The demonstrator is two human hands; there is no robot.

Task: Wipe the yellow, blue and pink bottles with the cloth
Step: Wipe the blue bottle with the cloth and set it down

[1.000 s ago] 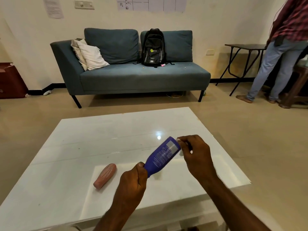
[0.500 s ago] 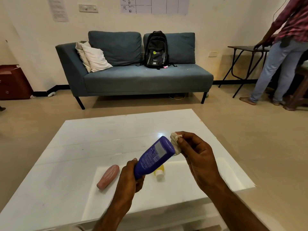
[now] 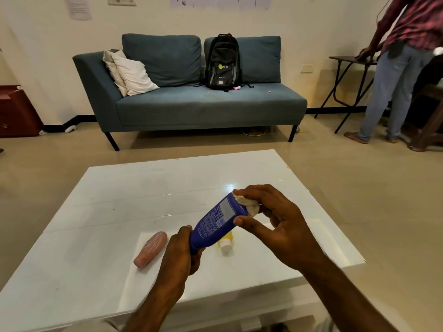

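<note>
Step in hand, as I judge it from my station: wiping the blue bottle. Nearest me, the left hand (image 3: 178, 257) has its fingers curled tight round the lower end of the blue bottle (image 3: 215, 226), holding it tilted in the air. At that bottle's upper end the right hand (image 3: 275, 224) pinches a small wad of cloth (image 3: 248, 204) against it, fingers bent over the wad and thumb on the bottle's side.

The next move, I think, calls for drawing the cloth down the bottle while the left hand turns it, so every side is covered.

Just under the blue bottle the yellow bottle (image 3: 226, 243) lies on the table (image 3: 143, 188), white cap on and towards me. The pink bottle (image 3: 151, 249) lies to the blue one's left. All three are opaque, so I cannot see their contents. I cannot tell whether either lying bottle is wiped.

Far beyond the blue bottle, a backpack (image 3: 223, 63) stands on a sofa (image 3: 203, 106), its contents unseen.
</note>
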